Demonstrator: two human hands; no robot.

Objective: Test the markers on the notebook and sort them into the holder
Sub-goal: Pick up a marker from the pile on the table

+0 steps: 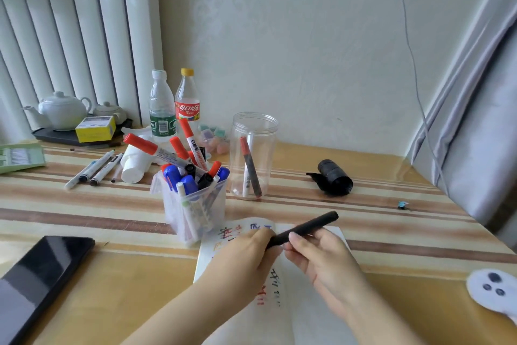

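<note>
I held a black marker (303, 228) above the open notebook (313, 314) with both hands — my left hand (246, 255) curled round its near end, my right hand (319, 253) pinching the barrel just beside it, the far end tilted up and to the right. The notebook lay on the striped counter (391, 283) with red, blue and black test scribbles on its page. Just behind it stood the clear square holder (195, 210), crammed with red, blue and black markers, and to its right a round clear jar (253, 154) with two markers leaning inside. A few thin pens (92, 170) lay well off to the left, and a dark phone (39, 283) sat at the near left — a black roll (334, 177) rested farther right
</note>
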